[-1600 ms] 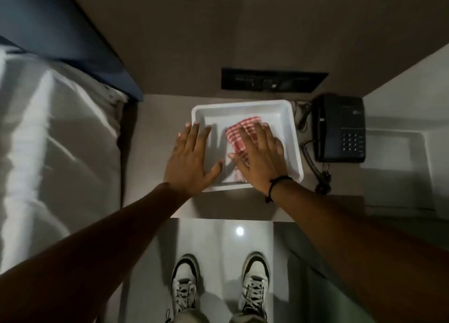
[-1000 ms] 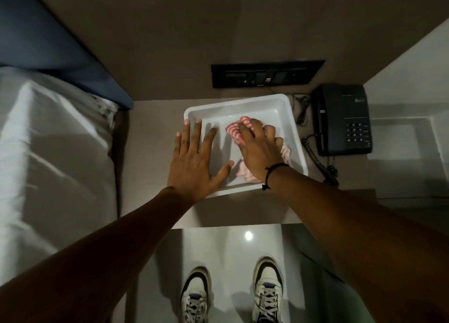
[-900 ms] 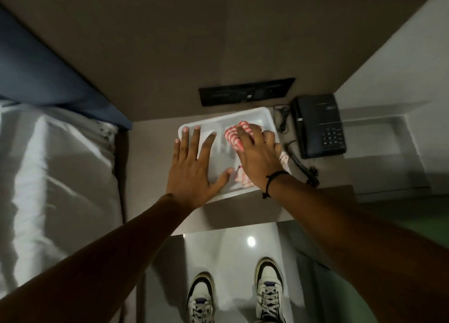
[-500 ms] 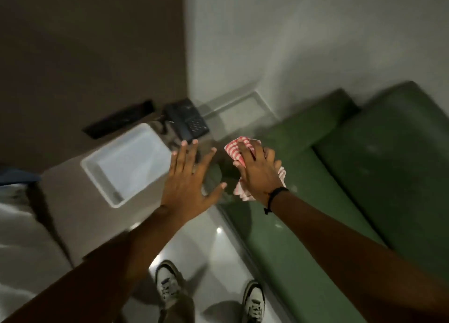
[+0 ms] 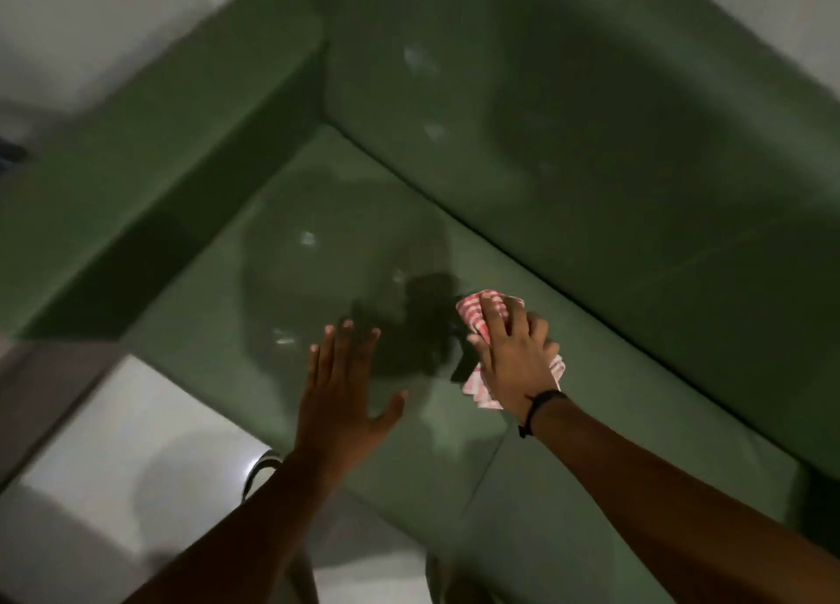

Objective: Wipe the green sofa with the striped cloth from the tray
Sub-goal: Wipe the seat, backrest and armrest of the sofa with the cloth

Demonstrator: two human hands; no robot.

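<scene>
Cloth: the striped cloth (image 5: 477, 319) is bunched under my right hand (image 5: 516, 360), out over the sofa (image 5: 318, 221) seat and close to the crease where the seat meets the backrest (image 5: 591, 148); whether it already touches the seat I cannot tell

Right fingers: curled and clamped down on the cloth, with red-and-white folds showing past the fingertips and again by the wrist

Left hand: my left hand (image 5: 341, 399) is flat and empty, fingers (image 5: 345, 344) spread apart, hovering above the front part of the seat beside the right hand

Stage: I judge the wipe is only about to begin; the cloth is at the sofa but no stroke can be read from this view

Risk, cloth: the wad is loosely gathered, so a firm push could roll it up under my palm and leave my bare hand rubbing the seat

Risk, slip: the seat looks smooth and glossy, so the cloth may skid or slide out of my grip if I press at a shallow angle

Risk, coverage: the light is dim and the view is blurred, so I could miss patches, above all the crease and the armrest (image 5: 150, 158)

Risk, balance: I am leaning over, and if the left hand does not brace I could lurch forward
</scene>
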